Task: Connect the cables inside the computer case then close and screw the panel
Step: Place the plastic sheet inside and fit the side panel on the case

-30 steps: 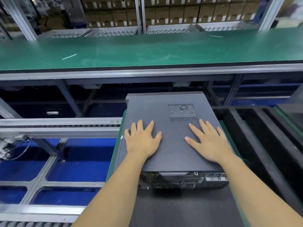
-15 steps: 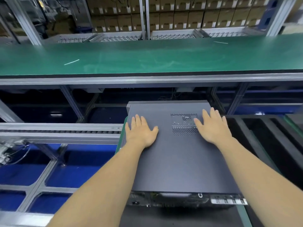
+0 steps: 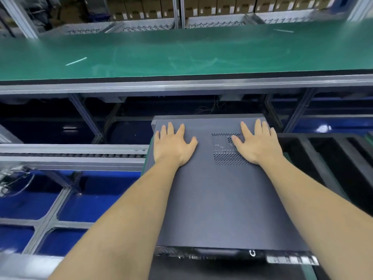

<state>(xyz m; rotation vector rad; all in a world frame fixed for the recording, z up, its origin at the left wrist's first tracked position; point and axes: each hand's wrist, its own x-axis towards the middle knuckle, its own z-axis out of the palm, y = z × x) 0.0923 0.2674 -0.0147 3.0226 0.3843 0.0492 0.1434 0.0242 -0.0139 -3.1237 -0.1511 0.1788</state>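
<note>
A dark grey computer case lies flat in front of me with its side panel on top, a perforated vent patch near the far right. My left hand presses flat on the far left of the panel, fingers straight and spread. My right hand lies flat on the far right, partly over the vent, fingertips close to the far edge. The rear ports of the case show along the near edge. No cables or screws are in sight.
A green conveyor belt runs across behind the case. A roller rail is on the left above blue bins. Black foam trays sit on the right. Cardboard boxes fill shelves at the back.
Both hands have slid forward along the panel from its middle to its far end, staying flat. The case now fills more of the view toward the near edge.
</note>
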